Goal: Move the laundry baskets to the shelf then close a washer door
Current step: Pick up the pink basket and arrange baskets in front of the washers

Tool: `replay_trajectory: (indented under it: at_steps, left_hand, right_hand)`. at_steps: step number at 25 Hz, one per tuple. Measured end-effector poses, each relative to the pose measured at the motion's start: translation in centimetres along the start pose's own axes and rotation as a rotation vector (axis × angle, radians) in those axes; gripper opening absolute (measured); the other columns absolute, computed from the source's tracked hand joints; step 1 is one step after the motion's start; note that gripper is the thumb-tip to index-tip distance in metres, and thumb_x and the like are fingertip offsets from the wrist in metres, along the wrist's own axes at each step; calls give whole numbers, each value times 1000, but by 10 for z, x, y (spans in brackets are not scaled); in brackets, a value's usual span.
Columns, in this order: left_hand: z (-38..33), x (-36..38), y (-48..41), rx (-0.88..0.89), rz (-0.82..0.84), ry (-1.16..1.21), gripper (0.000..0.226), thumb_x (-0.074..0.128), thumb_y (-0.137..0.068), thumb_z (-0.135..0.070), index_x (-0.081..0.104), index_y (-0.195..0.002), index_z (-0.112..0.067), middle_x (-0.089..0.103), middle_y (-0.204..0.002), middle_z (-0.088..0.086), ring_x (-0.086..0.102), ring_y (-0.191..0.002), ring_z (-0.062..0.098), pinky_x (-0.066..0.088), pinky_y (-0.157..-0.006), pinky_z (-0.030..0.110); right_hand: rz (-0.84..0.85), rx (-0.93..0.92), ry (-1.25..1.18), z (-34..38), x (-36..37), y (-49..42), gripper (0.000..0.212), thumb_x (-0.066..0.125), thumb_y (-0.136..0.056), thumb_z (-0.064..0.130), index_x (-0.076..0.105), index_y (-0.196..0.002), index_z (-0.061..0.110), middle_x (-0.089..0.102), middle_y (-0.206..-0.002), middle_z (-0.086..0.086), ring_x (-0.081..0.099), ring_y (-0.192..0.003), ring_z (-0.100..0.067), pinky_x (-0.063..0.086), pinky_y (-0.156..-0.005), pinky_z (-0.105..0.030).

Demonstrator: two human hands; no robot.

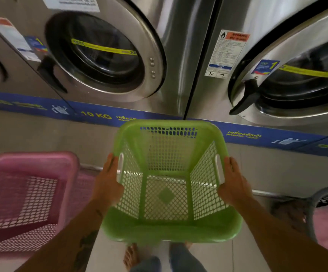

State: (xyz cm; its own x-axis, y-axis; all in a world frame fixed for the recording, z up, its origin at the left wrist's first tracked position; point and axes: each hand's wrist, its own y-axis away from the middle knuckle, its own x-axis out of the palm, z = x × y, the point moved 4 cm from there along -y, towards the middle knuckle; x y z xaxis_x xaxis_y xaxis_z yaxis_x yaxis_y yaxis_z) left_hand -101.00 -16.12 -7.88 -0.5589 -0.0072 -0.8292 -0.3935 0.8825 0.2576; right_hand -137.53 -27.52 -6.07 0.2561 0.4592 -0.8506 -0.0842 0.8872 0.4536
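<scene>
An empty green mesh laundry basket is held in the air in front of me, above the floor. My left hand grips its left rim beside the white handle slot. My right hand grips the right rim the same way. A pink mesh basket stands at the lower left, empty as far as I see. Two steel front-load washers face me: the left washer's round door and the right washer's door, whose black handle sticks out. I cannot tell whether either door is latched.
A grey basket with pink cloth in it sits at the lower right. A blue label strip runs along the washers' base. My bare feet stand on the pale floor below the green basket. No shelf is in view.
</scene>
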Motion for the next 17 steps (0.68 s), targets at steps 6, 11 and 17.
replay_trajectory:
  at_steps: [6,11,17]
  left_hand:
    - [64,-5,60,-70,-19,112,93,49,-63,12,34,-149,-22,42,-151,6,51,-125,32,49,-98,44]
    - [113,26,83,-69,-17,205,99,46,-69,12,18,-152,-36,30,-156,-7,63,-107,32,58,-69,36]
    - [161,70,85,-33,-43,108,91,44,-72,15,17,-154,-13,15,-163,0,26,-145,26,33,-115,45]
  right_hand:
    - [44,28,-9,15,66,60,99,70,-68,8,15,-150,18,18,-158,-3,54,-120,-37,51,-87,-43]
    - [47,94,-88,14,137,76,106,70,-64,-1,13,-150,24,30,-150,-9,55,-111,-38,56,-70,-44]
    - [43,116,-262,6,202,61,105,67,-62,-5,18,-147,33,43,-134,-13,50,-75,-16,37,-30,-13]
